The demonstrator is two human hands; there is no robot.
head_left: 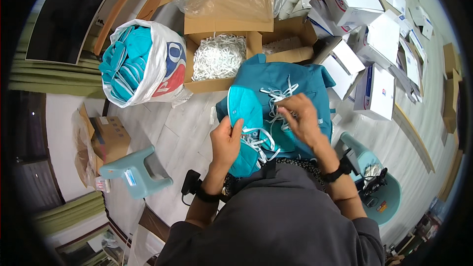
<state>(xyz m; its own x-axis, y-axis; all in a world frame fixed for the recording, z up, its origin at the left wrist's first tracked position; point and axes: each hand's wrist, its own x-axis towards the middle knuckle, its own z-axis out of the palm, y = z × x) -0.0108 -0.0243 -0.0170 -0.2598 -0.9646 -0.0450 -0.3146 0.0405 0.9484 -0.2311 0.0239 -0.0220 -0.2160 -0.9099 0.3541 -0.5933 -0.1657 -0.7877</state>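
My left hand (226,140) is closed on a teal face mask (245,106), thumb on its front. Below that hand, another teal mask (244,160) lies over my lap, with white ear loops (261,140) tangled beside it. To the right, my right hand (301,118) has its fingers curled in above the teal cloth (313,81) spread before me. A bunch of loose white straps (282,91) lies on the cloth next to its fingertips. Whatever the right fingers pinch, if anything, is too small to tell. Another teal mask (281,138) rests partly under that hand.
A white bag (162,64) full of teal masks stands at the left. Ahead, an open carton (217,84) holds a heap of white straps (219,56). White boxes (377,91) crowd the right. Stools stand on both sides, the left one (128,167) pale teal; a teal bucket (389,202) sits lower right.
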